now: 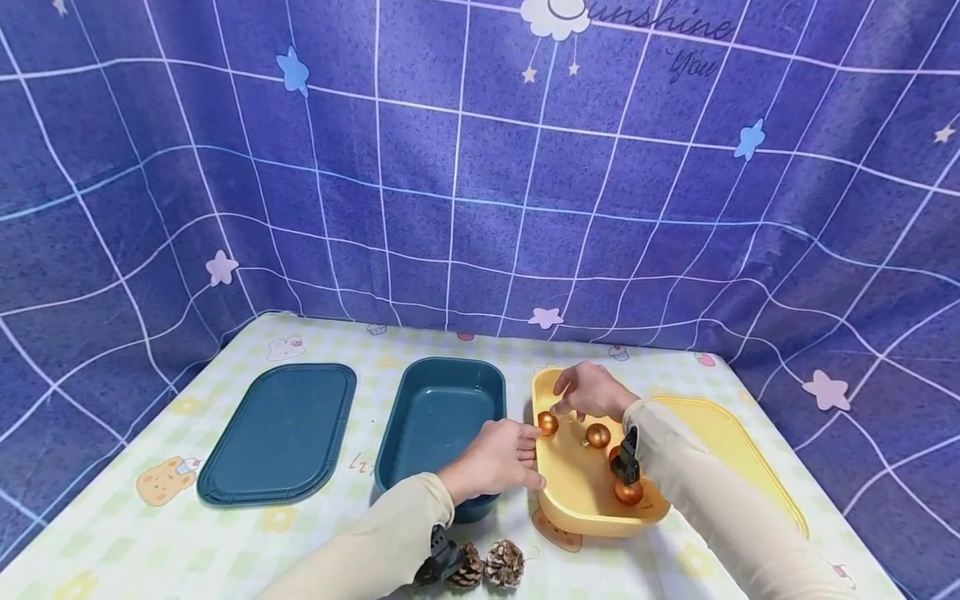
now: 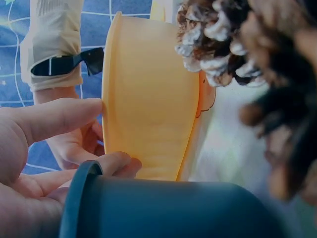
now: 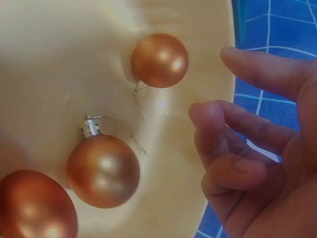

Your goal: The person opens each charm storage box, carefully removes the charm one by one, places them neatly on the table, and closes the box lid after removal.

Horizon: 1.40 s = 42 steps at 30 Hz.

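Copper baubles (image 1: 597, 435) in the yellow box (image 1: 581, 520) — right hand (image 1: 594, 390) nearby.

Yellow lid (image 1: 738, 442): partly hidden behind the right sleeve (image 1: 720, 487)
Nearer pine cone (image 2: 277, 54): blurred, cut off by the left wrist view's right edge
Lower-left ornament (image 3: 37, 208): cut off at the right wrist view's corner
Teal box (image 2: 163, 210): cut off below in the left wrist view

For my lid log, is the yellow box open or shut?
Open. In the head view, the yellow box shows copper balls inside, and a yellow lid lies beside it.
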Available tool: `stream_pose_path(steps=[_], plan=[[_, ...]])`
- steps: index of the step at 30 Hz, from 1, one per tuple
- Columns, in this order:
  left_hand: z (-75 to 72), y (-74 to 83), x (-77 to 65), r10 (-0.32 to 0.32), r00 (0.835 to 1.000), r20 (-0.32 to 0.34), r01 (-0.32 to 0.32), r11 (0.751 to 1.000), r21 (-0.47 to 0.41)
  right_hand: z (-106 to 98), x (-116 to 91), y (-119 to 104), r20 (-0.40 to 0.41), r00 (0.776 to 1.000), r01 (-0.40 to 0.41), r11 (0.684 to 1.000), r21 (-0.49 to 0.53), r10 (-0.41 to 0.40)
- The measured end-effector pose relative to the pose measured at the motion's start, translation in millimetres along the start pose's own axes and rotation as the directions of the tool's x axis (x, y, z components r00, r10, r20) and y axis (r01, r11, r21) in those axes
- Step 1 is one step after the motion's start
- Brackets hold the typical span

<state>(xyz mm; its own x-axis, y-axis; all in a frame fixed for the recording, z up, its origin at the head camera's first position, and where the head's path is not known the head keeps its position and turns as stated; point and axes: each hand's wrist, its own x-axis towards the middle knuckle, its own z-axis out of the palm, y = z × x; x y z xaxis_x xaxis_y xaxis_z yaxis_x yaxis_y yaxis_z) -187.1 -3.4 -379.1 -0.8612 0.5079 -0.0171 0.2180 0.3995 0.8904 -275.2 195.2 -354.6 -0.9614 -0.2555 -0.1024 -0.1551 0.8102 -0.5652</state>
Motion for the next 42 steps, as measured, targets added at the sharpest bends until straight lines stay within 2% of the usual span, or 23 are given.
stream_pose_path(steps=[4, 10, 19, 34, 42], plan=[[-0.1, 0.7, 0.0, -0.008, 1.0, 0.008, 0.008, 1.0, -0.013, 6.7, 1.4, 0.3, 0.015, 0.999, -0.045, 0.999, -0.015, 0.045], [-0.7, 0.4, 0.0, -0.011, 1.0, 0.001, 0.011, 1.0, 0.014, 17.4, 1.7, 0.3, 0.051, 0.997, -0.057, 0.998, -0.02, 0.058], [-0.5, 2.7, -0.1, -0.019, 1.0, -0.018, 0.02, 0.999, 0.033, 24.7, 1.0, 0.8, 0.058, 0.998, -0.007, 0.999, -0.036, 0.009], [0.3, 4.4, -2.2, -0.03, 0.999, -0.027, 0.031, 0.999, 0.033, 25.4, 1.9, 5.0, 0.073, 0.996, -0.047, 0.999, -0.006, 0.047], [0.6, 4.1, -1.8, -0.029, 0.999, -0.025, 0.029, 0.999, 0.015, 16.3, -3.9, 4.1, 0.069, 0.998, 0.007, 1.0, 0.025, -0.008]])
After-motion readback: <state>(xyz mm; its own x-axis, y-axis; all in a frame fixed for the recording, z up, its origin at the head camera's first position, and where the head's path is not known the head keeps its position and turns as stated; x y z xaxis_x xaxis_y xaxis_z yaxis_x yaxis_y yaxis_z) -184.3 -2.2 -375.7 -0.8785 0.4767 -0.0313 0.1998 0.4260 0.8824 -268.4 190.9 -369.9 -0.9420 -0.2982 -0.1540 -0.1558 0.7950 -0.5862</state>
